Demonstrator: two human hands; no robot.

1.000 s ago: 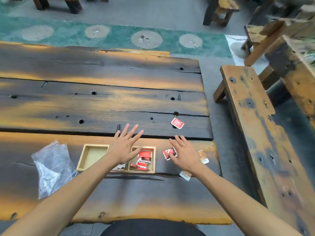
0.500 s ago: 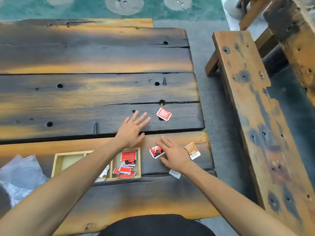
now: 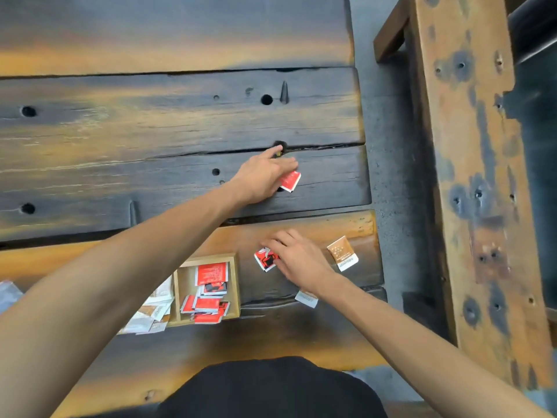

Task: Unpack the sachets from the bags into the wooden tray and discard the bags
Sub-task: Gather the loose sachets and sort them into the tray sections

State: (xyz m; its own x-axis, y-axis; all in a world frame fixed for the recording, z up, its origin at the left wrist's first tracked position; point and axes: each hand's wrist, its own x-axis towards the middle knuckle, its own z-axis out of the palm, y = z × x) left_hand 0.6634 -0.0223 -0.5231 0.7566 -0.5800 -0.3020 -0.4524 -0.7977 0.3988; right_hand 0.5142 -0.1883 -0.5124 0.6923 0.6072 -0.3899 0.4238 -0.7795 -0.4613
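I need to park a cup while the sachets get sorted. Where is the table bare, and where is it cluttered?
Bare: the far planks of the table beyond the left hand, and the near edge below the wooden tray. Crowded: between the tray and the table's right edge, where the right hand, a red sachet and a brown sachet lie.

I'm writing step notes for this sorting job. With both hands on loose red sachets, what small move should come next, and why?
Probably pinch and lift both: the left hand covers the far red sachet, the right hand touches the near red sachet. Both lie on the table outside the wooden tray, whose right compartment holds red ones.
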